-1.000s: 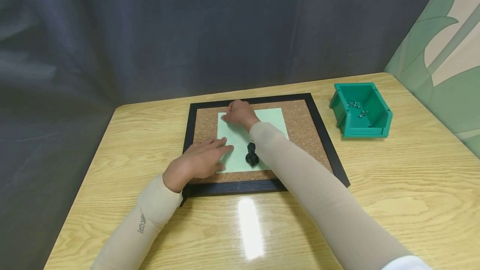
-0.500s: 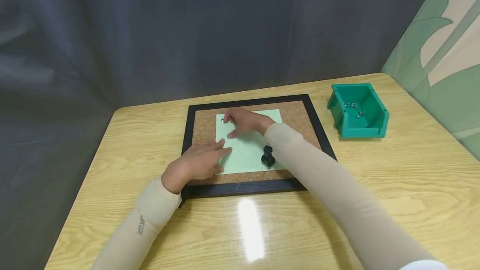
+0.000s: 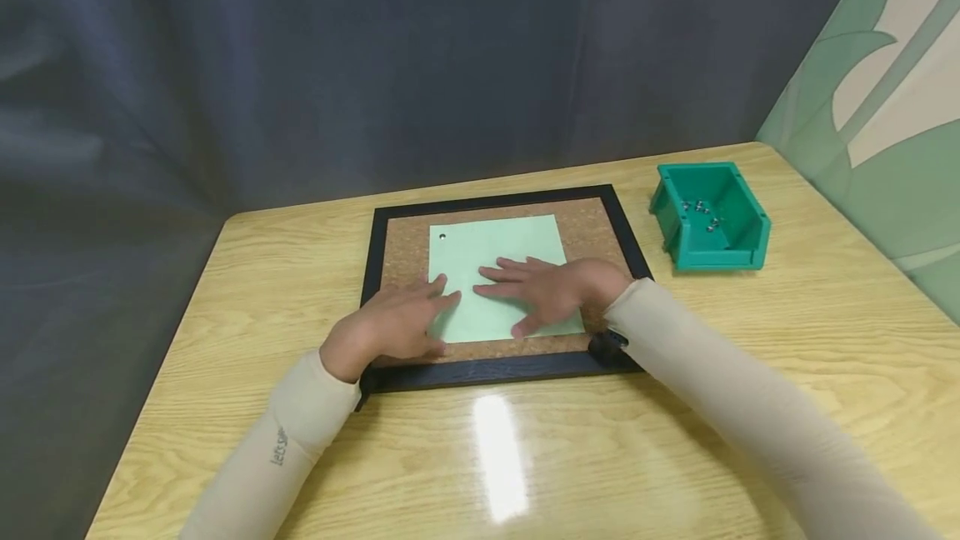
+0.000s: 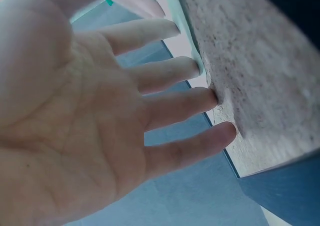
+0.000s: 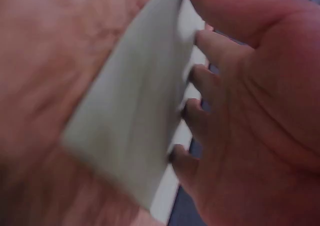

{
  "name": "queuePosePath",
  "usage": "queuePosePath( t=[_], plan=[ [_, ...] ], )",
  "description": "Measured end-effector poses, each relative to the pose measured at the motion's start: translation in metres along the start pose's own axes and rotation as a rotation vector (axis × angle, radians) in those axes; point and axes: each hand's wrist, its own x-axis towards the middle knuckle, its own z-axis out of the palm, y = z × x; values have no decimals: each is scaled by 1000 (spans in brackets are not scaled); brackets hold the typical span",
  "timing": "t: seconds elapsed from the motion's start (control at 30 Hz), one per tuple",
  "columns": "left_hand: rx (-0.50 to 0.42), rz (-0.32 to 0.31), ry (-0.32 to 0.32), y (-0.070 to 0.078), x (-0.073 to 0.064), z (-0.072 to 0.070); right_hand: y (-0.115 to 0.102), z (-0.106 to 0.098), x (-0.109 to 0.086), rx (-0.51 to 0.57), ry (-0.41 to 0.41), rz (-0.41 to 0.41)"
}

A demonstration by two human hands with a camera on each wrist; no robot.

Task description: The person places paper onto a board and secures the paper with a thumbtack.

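Note:
A pale green sheet of paper [image 3: 495, 242] lies on a black-framed cork board [image 3: 594, 232]. One silver push pin [image 3: 442, 237] is in the paper's upper left corner. My left hand [image 3: 390, 325] rests with spread fingers over the board's left part and the paper's left edge. In the left wrist view, some fingertips [image 4: 212, 95] touch the cork and others reach the paper's edge. My right hand [image 3: 551, 288] is spread over the paper's lower right part, holding nothing. In the right wrist view its slightly bent fingers reach toward the paper [image 5: 125, 105]; contact is blurred.
A green plastic bin [image 3: 716, 260] stands to the right of the board, with several small silver pins [image 3: 699, 207] inside. The wooden table [image 3: 405, 465] ends at a dark curtain [image 3: 420, 65] behind. A patterned wall is at the right.
My right hand has moved from the paper's upper left corner back to its lower right, fingers now spread, uncovering the pin. The left hand stays in place.

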Motion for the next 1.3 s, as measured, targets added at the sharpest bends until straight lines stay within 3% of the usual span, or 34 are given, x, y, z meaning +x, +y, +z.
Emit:
queuePosePath(
  t=[0.17,0.37,0.5,0.83,0.93,1.1,1.2,1.3],
  plan=[
    [-32,-2,-28,-1,0,2,-6,16,-27,86,41,-11],
    [-49,9,-70,7,-5,2,-6,32,-46,105,81,-63],
    [9,18,-96,17,-9,4,-7,32,-54,82,77,-72],
    [168,48,-116,50,-26,13,-35,37,-67,-10,115,57],
    [233,134,-27,56,-32,15,-45,37,-71,-69,154,78],
    [346,258,212,58,-33,19,-59,38,-69,-224,245,70],
    [357,268,238,58,-33,20,-63,40,-66,-240,253,83],
    [351,253,212,59,-31,23,-64,42,-63,-233,242,102]
  ],
)
